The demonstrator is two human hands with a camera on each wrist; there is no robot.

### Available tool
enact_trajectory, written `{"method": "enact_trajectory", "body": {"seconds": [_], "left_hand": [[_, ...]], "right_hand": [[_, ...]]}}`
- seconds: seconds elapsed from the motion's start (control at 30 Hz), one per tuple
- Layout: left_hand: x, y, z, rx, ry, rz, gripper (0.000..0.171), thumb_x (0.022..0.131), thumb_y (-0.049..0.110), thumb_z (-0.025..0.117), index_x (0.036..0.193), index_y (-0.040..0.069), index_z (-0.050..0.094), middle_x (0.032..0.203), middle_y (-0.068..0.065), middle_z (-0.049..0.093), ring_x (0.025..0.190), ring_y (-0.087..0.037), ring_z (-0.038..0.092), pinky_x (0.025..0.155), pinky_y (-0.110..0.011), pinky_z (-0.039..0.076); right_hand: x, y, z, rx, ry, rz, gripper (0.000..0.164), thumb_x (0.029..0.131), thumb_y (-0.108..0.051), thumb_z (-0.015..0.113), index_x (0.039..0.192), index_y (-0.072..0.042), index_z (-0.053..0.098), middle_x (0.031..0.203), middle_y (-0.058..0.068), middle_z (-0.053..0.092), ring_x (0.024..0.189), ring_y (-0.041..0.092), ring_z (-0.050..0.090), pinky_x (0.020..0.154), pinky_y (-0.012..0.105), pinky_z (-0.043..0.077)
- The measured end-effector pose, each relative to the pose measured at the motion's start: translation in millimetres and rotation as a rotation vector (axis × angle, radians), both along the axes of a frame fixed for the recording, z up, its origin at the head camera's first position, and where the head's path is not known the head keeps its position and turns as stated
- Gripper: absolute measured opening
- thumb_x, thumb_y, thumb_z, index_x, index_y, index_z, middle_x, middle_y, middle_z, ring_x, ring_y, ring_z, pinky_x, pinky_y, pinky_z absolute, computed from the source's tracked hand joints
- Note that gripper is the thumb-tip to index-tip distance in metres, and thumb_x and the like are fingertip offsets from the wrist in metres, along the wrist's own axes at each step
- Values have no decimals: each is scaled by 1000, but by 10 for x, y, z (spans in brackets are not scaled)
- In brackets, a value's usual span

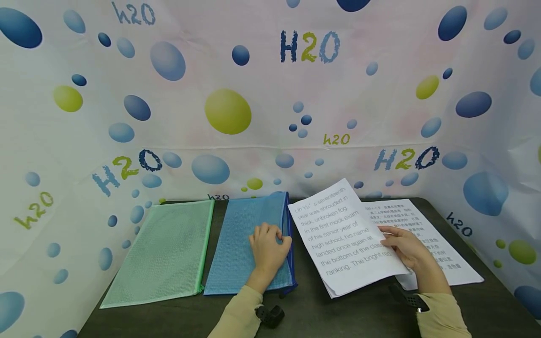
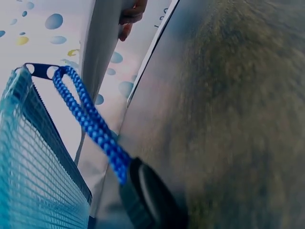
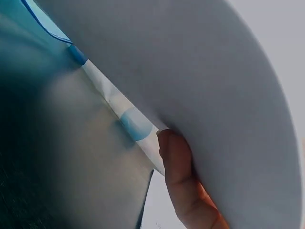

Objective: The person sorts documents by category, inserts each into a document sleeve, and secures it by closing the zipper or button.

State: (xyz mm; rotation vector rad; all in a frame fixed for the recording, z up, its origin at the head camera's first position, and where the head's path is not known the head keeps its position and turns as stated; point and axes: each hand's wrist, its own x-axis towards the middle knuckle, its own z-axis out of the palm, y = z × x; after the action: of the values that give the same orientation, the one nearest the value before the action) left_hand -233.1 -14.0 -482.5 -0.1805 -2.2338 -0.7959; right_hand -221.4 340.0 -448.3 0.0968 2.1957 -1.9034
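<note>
My left hand lies over the blue mesh zipper pouch, its fingers curled and pinching the upper layer near the right, zippered edge. In the left wrist view, the pouch's mesh side stands raised, and a blue cord zipper pull with a black end hangs from it. My right hand grips a few sheets of printed paper by their right side, tilted up off the table. From below, the right wrist view shows a finger against the sheets' pale underside.
Left of the blue pouch lies a flat green mesh zipper pouch. Another printed sheet, with Chinese text, rests on the dark table at the right, partly beneath my right hand. A backdrop with coloured dots rises behind the table.
</note>
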Motion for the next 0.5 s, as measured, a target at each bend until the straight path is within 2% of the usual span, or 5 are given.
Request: {"method": "enact_trajectory", "body": {"seconds": [0.3, 0.5], "left_hand": [[52, 60, 48, -37, 61, -25, 18, 67, 14, 67, 63, 15, 50, 75, 2, 47, 71, -14, 32, 70, -31, 22], [88, 102, 52, -37, 41, -45, 20, 66, 13, 67, 63, 17, 48, 75, 1, 46, 71, -14, 31, 71, -30, 21]], "right_hand": [[-30, -179, 6, -50, 23, -39, 67, 93, 5, 51, 149, 13, 16, 95, -13, 63, 85, 4, 66, 74, 26, 57], [-47, -315, -21, -67, 12, -54, 65, 93, 5, 51, 149, 12, 17, 96, -12, 63, 86, 2, 65, 75, 24, 54]]}}
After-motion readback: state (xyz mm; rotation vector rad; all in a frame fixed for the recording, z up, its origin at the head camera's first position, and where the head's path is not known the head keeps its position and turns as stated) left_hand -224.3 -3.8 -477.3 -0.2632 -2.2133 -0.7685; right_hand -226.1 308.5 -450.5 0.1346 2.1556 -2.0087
